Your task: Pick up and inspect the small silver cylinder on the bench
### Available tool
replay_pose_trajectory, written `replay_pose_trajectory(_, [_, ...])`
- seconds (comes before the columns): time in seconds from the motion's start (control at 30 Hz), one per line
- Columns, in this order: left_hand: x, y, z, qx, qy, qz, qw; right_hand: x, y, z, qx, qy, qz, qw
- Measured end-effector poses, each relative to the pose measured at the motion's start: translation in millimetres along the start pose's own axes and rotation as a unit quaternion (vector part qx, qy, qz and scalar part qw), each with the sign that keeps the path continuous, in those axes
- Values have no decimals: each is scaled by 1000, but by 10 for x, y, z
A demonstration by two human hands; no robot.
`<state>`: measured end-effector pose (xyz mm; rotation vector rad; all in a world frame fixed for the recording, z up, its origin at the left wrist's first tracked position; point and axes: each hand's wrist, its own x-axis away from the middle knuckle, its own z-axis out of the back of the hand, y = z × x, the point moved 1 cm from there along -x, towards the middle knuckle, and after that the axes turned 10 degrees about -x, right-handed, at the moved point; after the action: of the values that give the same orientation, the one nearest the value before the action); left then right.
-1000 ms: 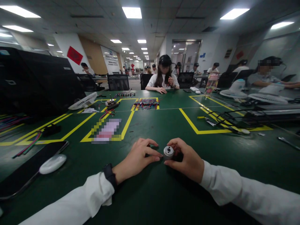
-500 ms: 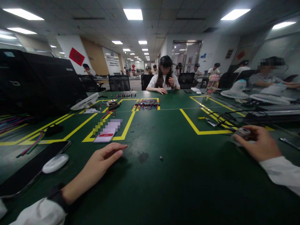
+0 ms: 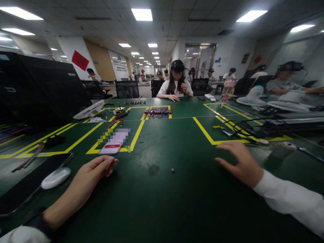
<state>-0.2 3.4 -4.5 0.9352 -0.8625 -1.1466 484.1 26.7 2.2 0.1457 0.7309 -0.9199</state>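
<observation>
My left hand (image 3: 100,168) is above the table just below the phone with the lit screen (image 3: 111,147). Its thumb and fingers are curled together, and I see nothing in them. My right hand (image 3: 239,163) is over the right side of the table, thumb and fingers apart and nothing in its grasp. Behind its wrist stands a grey metal cylinder (image 3: 280,156) with a lighter top, apart from the hand. Between my hands a small round metal piece with a dark hole (image 3: 172,170) lies on the green table (image 3: 172,209).
At left lie a dark phone (image 3: 27,185) and a white mouse-like object (image 3: 56,178). Bundled wires (image 3: 158,112) lie mid-table. Black cables (image 3: 243,130), a wrench-like tool (image 3: 310,153) and white fans (image 3: 251,96) are at right. A person (image 3: 176,84) sits opposite.
My right hand has let go of the grey cylinder, left it standing at the right, and moved toward the middle. My left hand has drawn back left and its fingers have curled in.
</observation>
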Motion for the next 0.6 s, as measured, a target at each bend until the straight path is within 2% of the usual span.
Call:
replay_pose_trajectory(0.03, [0,-3,3,-4,1,-1,1000,-96,-235,-171,-70,-59,15,996])
replay_pose_trajectory(0.1, [0,-11,15,-7,-1,-3,1000,-273,-649,-476,-171,-121,12,978])
replay_pose_trajectory(0.17, [4,-16,30,-15,-6,-8,1000,-430,-957,-705,-222,-163,3,961])
replay_pose_trajectory(0.23, [16,-13,44,-19,-12,-14,1000,-552,-1114,-823,-241,-190,4,952])
replay_pose_trajectory(0.3, [33,-4,54,-11,-15,-17,1000,-625,-1088,-804,-250,-192,4,949])
replay_pose_trajectory(0.37, [51,4,59,1,-16,-14,1000,-646,-869,-634,-207,-138,-16,968])
replay_pose_trajectory(0.47, [61,4,61,-4,-15,-13,1000,-570,-260,-119,-57,16,-81,995])
replay_pose_trajectory(0.53, [53,-4,58,-29,-20,-21,999,-427,245,312,13,91,-118,989])
replay_pose_trajectory(0.6, [36,-12,51,-56,-26,-31,998,-195,768,711,89,124,-155,976])
